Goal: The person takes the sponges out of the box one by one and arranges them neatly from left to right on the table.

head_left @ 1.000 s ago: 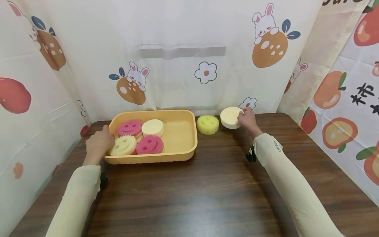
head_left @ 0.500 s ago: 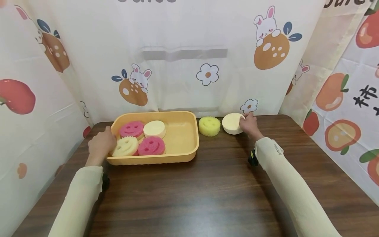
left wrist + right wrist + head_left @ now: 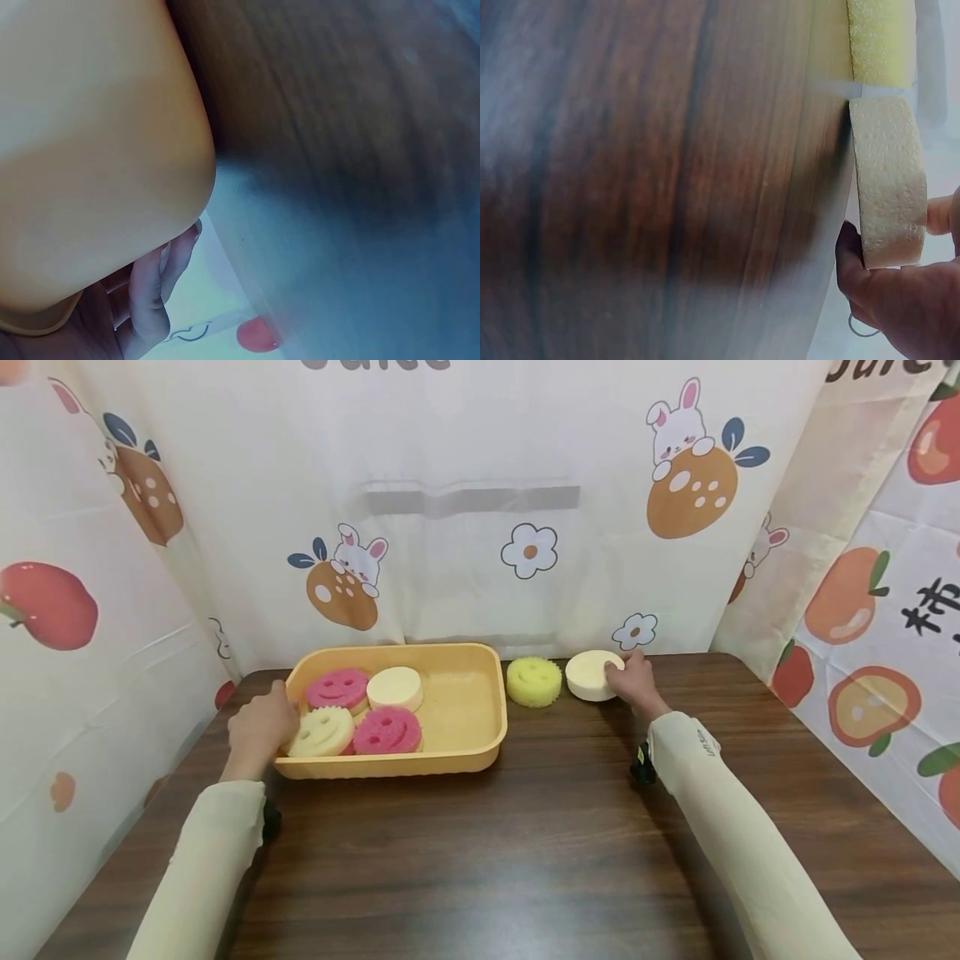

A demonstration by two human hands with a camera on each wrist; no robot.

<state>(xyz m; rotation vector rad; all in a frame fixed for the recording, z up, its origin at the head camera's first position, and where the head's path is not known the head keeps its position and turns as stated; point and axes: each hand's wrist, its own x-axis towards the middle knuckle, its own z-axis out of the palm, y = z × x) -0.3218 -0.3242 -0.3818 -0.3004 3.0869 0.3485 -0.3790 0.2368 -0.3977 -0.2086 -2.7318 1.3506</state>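
My right hand (image 3: pixel 634 683) pinches a round cream sponge (image 3: pixel 590 673) by its right edge, thumb on top. In the right wrist view the sponge (image 3: pixel 889 180) shows its porous side, down by the wooden tabletop. A yellow smiley sponge (image 3: pixel 534 682) with a scalloped edge sits just left of it. My left hand (image 3: pixel 258 727) grips the left wall of a yellow tray (image 3: pixel 420 766); in the left wrist view its fingers (image 3: pixel 147 283) curl against the outer wall. Inside the tray lie two pink smiley sponges (image 3: pixel 387 731), a cream smiley sponge (image 3: pixel 323 732) and a plain cream sponge (image 3: pixel 395 687).
The dark wooden table (image 3: pixel 465 860) spreads out in front of the tray. A printed curtain (image 3: pixel 465 585) hangs right behind the tray and sponges, with more printed cloth (image 3: pixel 862 635) on the right side and on the left.
My right hand has lowered the round cream sponge from above the table to beside the yellow one. My left hand keeps its grip on the tray. The head view has shifted slightly.
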